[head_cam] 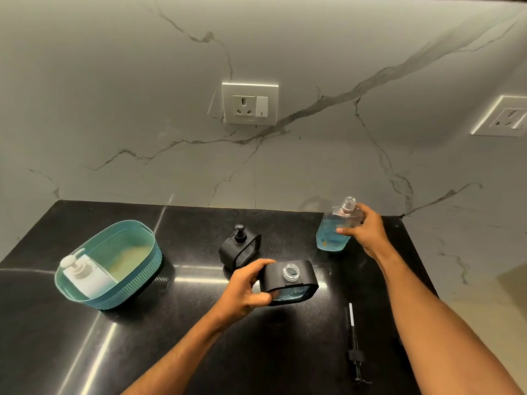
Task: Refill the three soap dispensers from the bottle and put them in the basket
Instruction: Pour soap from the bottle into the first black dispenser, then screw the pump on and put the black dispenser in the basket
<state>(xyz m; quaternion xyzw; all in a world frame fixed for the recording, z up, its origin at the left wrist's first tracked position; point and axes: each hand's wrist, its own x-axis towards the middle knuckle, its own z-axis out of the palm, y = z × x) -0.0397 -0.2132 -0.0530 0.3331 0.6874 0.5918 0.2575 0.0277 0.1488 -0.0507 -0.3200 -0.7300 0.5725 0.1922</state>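
Centrally, the left hand [247,283] is gripping an uncapped black dispenser [291,280] on the dark bench [171,352]. Right hand [363,229] is holding the open bottle [333,232] of blue soap, tilted. White dispenser [82,273] is sitting inside the teal basket [142,269]; another black dispenser [239,248] is standing behind; a pump [355,352] is lying nearby.

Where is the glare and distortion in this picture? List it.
Head view: bright streaks of glare on the black counter, strongest beside the open dispenser and below the basket; wide-angle bending at the right socket and the counter's edges; the bottle and both hands look sharp.
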